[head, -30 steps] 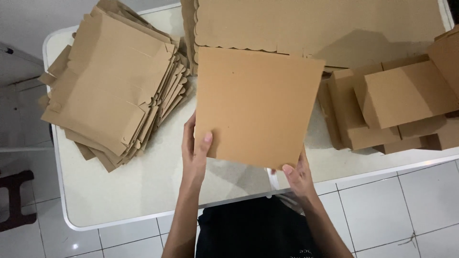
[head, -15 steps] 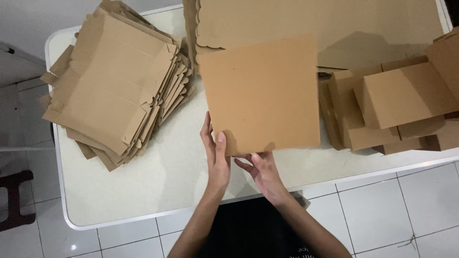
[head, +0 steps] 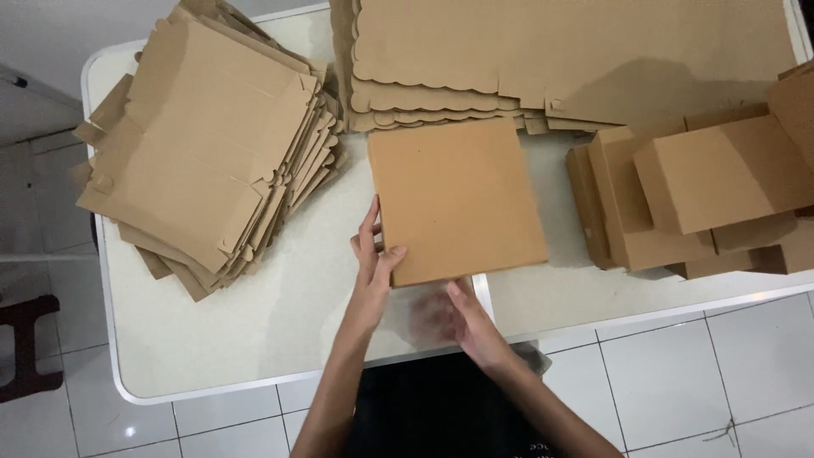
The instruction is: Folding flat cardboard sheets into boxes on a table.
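A small packing workplace is suggested, perhaps set up in a home. A white table (head: 212, 356) on a white tiled floor (head: 721, 382) is covered with flat cardboard blanks (head: 203, 144) at ten o'clock, more sheets (head: 577, 51) at twelve, and folded boxes (head: 704, 187) at three.

the right hand (head: 462, 318) is smeared with blur, its fingers hard to tell apart. the folded boxes (head: 712, 195) run off the right edge, and the big scalloped sheets (head: 560, 59) off the top. the tabletop (head: 254, 348) hides under the stacks.
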